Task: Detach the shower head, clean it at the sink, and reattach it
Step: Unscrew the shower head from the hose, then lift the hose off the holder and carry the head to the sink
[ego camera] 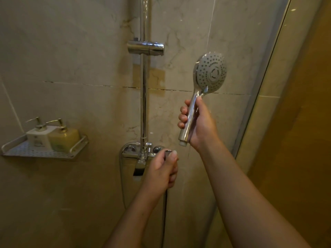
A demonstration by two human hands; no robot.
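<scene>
Shower head [210, 73]: chrome, round grey spray face, held upright right of the rail [144, 97], its bare threaded end apart from the hose [165, 210]. Right hand [198, 122]: fingers wrapped round the shower head's handle. Left hand [161, 170]: clenched on the hose's end fitting, just in front of the tap [141, 154]. Holder [145, 48]: on the rail, nothing in it. Shelf [77, 146]: wall-mounted at left, carrying two pump bottles [53, 137].

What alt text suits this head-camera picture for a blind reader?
A person's right hand holds the detached shower head by its handle; the left hand grips the loose hose end near the wall mixer. Two pump bottles stand on a shelf.
</scene>
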